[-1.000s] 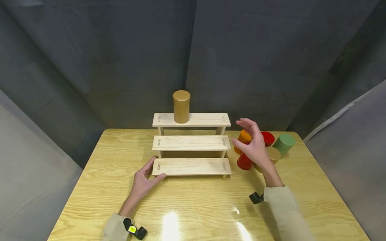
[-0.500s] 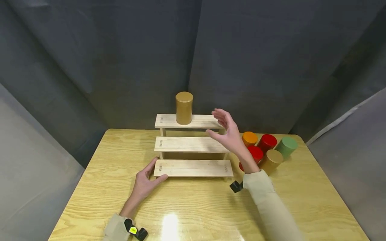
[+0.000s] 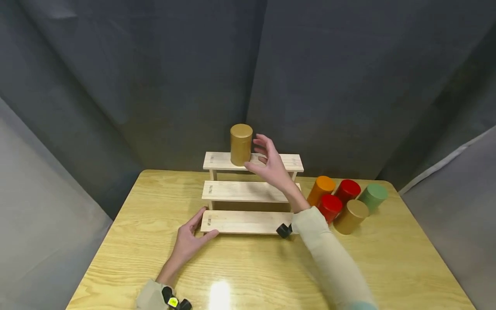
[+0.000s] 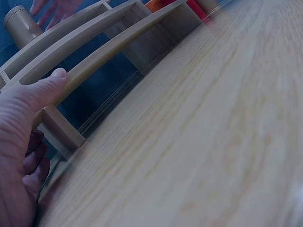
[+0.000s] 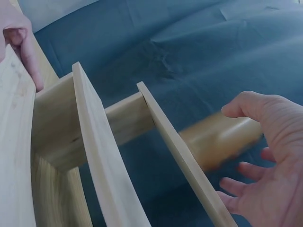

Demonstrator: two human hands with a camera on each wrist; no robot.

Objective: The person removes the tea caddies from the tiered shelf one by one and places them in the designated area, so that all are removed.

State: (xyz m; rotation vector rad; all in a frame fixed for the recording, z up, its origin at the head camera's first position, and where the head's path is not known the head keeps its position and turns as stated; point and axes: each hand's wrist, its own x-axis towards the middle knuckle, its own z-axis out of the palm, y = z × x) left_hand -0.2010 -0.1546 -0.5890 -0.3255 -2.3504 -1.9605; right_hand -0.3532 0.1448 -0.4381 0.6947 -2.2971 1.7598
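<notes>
A three-tier wooden display stand (image 3: 248,221) stands at the table's back. My left hand (image 3: 187,241) holds the left end of its lowest step, with the thumb (image 4: 49,87) on the front edge and the fingers curled behind. A gold lidded canister (image 3: 240,146) stands upright on the top step, left of the middle. Just right of it is my right hand (image 3: 269,163), fingers spread and thumb apart, holding nothing. In the right wrist view a gap shows between the palm and the gold canister (image 5: 215,139); whether the thumb tip touches it I cannot tell.
Right of the stand several canisters huddle on the table: orange (image 3: 321,189), two red (image 3: 330,206), green (image 3: 373,196) and another gold one (image 3: 351,216). Dark grey curtain (image 3: 329,86) hangs right behind the table (image 3: 240,275).
My right hand has moved left from above the canister cluster, across the stand, to the gold canister on top. My left hand stays at the lowest step. The view has shifted slightly.
</notes>
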